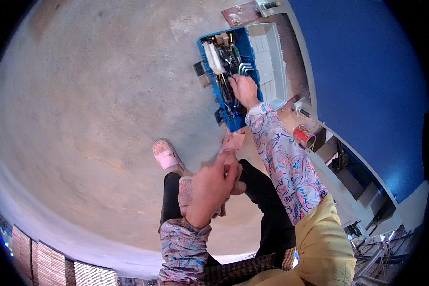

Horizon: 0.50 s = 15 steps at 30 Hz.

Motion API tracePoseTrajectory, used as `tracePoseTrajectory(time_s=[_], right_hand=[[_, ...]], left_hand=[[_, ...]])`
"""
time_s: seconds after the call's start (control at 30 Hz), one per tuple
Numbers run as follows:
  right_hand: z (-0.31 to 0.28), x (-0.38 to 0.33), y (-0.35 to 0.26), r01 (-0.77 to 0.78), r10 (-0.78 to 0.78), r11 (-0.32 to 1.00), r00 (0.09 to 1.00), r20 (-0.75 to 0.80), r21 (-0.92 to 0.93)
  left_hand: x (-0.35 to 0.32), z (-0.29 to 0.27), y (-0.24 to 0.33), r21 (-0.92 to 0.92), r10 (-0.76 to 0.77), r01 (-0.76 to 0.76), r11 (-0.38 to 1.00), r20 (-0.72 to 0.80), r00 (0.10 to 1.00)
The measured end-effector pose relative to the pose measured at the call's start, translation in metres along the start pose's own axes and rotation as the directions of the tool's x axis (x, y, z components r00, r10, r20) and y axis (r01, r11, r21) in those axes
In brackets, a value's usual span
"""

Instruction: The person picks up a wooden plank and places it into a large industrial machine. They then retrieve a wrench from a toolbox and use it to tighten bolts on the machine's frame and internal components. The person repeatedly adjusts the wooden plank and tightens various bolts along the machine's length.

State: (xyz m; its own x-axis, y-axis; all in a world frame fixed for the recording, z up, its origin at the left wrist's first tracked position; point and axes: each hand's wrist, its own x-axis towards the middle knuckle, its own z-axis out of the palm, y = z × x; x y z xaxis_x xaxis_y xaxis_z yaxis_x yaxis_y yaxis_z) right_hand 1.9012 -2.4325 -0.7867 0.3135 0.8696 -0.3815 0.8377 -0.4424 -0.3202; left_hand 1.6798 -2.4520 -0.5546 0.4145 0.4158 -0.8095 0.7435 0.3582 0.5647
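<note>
My right hand (245, 91) reaches into an open blue toolbox (236, 123), its fingers bent down among the tools. What they pinch, if anything, is hidden. Inside the box lie several bent hex keys (245, 68), a long white piece (213, 57), and a jumble of dark-handled tools. Closer to my body, my left hand (211, 186) is closed around a crumpled pinkish checked cloth (186, 189), parts of which stick out on both sides of the hand.
The toolbox's pale lid (270, 62) leans back toward a large blue panel (362, 81) on a machine frame. A red cylindrical container (302, 137) sits by the frame. My sandalled foot (166, 153) stands on the concrete floor (95, 109). Stacked sheets (50, 262) are at lower left.
</note>
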Motion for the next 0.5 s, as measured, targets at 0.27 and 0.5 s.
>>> tracePoseTrajectory(time_s=[0.27,0.5], right_hand=[[-0.108,-0.016,-0.032,-0.243,0.217,0.665,0.968,0.128,0.706],[-0.263,-0.098,-0.083,-0.369,0.190,0.177,0.922,0.337,0.912]], left_hand=[[-0.006,0.028,-0.024,-0.035,0.035,-0.038,0.999,-0.092,0.995],[-0.075,0.059,-0.040,-0.740,-0.101,0.133,0.659,0.088,0.991]])
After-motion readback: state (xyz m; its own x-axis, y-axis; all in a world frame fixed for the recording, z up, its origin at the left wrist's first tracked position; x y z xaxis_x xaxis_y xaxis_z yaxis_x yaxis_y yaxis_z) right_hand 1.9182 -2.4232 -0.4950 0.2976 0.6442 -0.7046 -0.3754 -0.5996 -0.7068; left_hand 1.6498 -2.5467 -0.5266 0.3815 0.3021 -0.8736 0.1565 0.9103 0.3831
